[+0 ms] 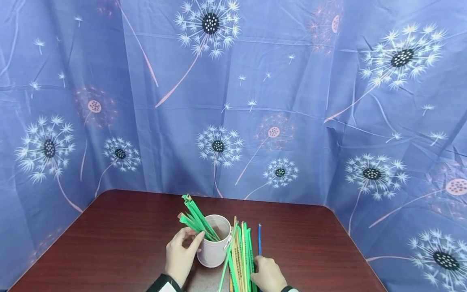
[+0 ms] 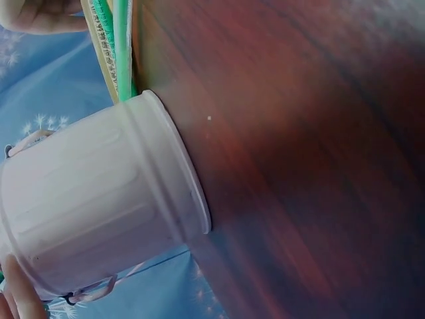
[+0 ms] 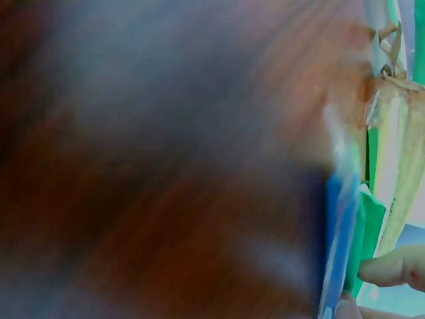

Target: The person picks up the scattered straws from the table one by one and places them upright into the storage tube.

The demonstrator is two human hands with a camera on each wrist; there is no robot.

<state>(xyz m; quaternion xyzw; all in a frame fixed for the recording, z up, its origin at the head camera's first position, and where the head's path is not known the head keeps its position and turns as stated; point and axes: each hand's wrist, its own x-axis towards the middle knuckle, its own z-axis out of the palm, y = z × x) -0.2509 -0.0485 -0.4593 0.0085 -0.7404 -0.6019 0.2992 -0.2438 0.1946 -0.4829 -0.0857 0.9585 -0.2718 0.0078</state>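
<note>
Head view: filling of the cup (image 1: 209,256) seems underway. Green packets (image 1: 198,215) are pinched by the left hand (image 1: 179,251), another packet (image 3: 370,216) by the right hand (image 1: 269,273). Lifting appears required.

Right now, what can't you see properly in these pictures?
Head view: lower ends of the leaning green sticks, hidden inside the bucket.
Head view: near ends of the loose sticks, cut off by the bottom edge.
Left wrist view: most of the left hand, cut off at the lower left corner.
Right wrist view: details of the tabletop, lost in blur.
</note>
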